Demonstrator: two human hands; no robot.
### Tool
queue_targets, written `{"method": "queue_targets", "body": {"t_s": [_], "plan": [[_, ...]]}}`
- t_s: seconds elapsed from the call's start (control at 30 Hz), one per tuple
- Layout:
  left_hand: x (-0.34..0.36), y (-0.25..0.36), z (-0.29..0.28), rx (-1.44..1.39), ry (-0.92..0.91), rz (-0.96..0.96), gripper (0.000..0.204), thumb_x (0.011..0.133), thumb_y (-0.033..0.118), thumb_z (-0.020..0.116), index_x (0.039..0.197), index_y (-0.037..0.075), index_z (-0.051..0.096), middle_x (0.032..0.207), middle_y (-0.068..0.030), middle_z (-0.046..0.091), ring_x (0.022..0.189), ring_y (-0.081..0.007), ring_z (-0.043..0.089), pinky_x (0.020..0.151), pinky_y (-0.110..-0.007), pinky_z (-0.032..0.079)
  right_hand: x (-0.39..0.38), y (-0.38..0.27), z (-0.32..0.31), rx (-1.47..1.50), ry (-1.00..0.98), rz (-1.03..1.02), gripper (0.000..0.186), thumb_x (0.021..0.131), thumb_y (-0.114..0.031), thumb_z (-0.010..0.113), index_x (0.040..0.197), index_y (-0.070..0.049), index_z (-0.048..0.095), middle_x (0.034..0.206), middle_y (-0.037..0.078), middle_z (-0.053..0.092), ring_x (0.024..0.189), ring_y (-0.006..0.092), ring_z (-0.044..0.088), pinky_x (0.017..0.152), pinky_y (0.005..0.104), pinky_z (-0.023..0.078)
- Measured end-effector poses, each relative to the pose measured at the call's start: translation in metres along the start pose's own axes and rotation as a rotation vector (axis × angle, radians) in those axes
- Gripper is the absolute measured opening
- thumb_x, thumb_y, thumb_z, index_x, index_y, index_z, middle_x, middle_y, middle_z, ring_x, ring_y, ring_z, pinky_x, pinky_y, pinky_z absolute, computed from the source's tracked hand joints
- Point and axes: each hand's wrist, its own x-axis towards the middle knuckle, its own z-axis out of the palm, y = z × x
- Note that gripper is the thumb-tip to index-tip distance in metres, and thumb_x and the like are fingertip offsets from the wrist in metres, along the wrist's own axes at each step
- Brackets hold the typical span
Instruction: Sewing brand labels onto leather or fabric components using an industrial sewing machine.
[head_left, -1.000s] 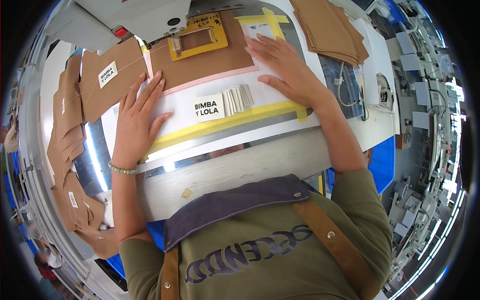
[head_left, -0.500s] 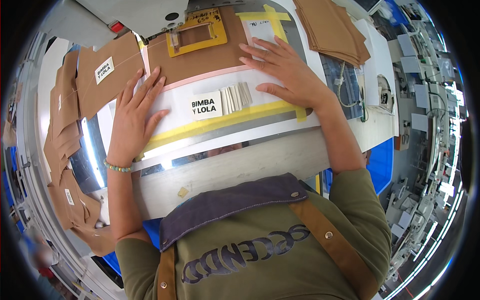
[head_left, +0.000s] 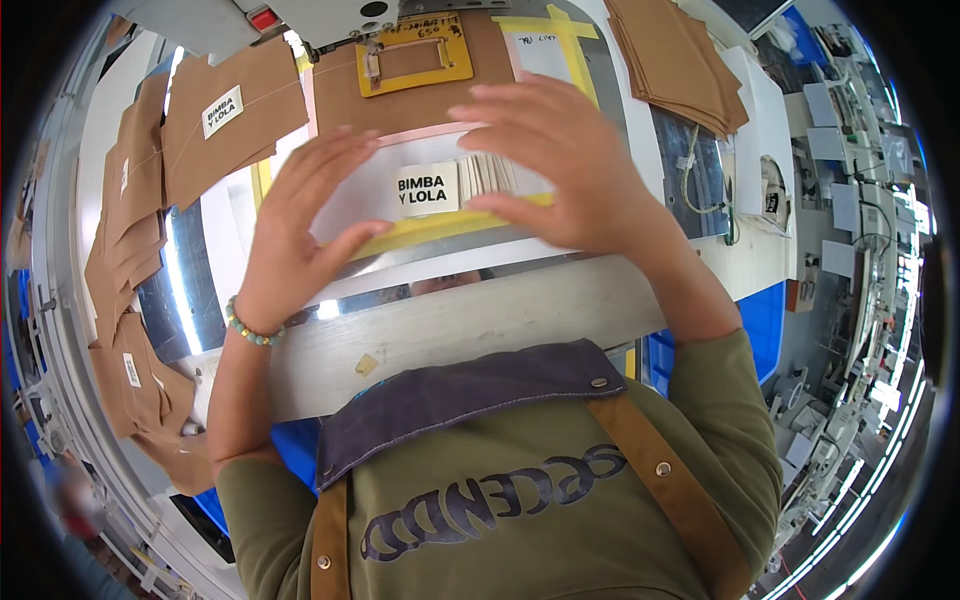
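My left hand [head_left: 305,220] is raised over the left of the work plate, fingers apart and holding nothing. My right hand [head_left: 575,165] hovers to the right, its fingers also spread and empty. Between them lies a fanned row of white labels [head_left: 427,190] with black print, on a white sheet edged with yellow tape [head_left: 425,236]. The right thumb and fingers overlap the row's right end in view; contact cannot be told. Beyond the hands, a flat brown panel [head_left: 410,115] lies beneath a yellow frame [head_left: 458,62] with a rectangular window.
A white machine head [head_left: 220,20] overhangs the far left. Brown pieces with labels [head_left: 240,130] hang down the left side, joined by thread. A stack of brown panels [head_left: 675,70] sits at the far right. A blue bin [head_left: 757,325] is below the table's right edge.
Both hands have lifted off the brown panel's sides and come nearer each other and toward me, fingers curving inward. The panel, frame and labels keep their places relative to one another.
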Motion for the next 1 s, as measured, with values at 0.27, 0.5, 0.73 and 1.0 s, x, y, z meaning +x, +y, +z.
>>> {"method": "queue_targets", "body": {"t_s": [0.27,0.5,0.73,1.0], "plan": [[0.001,0.011,0.020,-0.096,0.003,-0.038,0.053,0.080,0.011,0.092,0.129,0.004,0.073,0.131,-0.0122,0.076,0.133,-0.0349,0.066,0.111,-0.045,0.054,0.009,-0.017,0.030,-0.051,-0.092,-0.021,0.037,0.089,-0.035,0.084,0.111,-0.007,0.071,0.111,0.008,0.073,0.123,0.0279,0.067,0.119,0.0593,0.044],[0.001,0.015,0.015,-0.173,0.053,-0.034,0.044,0.084,0.006,0.089,0.125,0.003,0.075,0.127,-0.0128,0.077,0.125,-0.0342,0.070,0.107,-0.043,0.055,0.010,-0.015,0.029,0.140,-0.042,0.071,0.029,0.088,-0.028,0.085,0.106,-0.010,0.070,0.105,0.007,0.073,0.110,0.0303,0.069,0.115,0.0541,0.047],[0.004,0.011,0.010,-0.197,0.189,-0.089,0.044,0.093,0.002,0.080,0.136,0.002,0.071,0.139,-0.0154,0.073,0.124,-0.0323,0.070,0.102,-0.042,0.058,0.042,0.001,0.018,0.210,0.057,0.018,0.025,0.088,-0.027,0.085,0.100,-0.010,0.070,0.104,0.006,0.076,0.101,0.0310,0.069,0.102,0.0450,0.051],[0.029,-0.030,0.002,0.148,0.114,0.008,0.051,0.095,0.000,0.075,0.145,0.005,0.066,0.144,-0.0132,0.070,0.131,-0.0367,0.066,0.111,-0.044,0.053,0.072,0.092,0.061,0.044,0.027,0.138,0.026,0.093,-0.027,0.083,0.110,-0.007,0.080,0.121,0.006,0.079,0.115,0.0301,0.071,0.103,0.0430,0.054]]}}
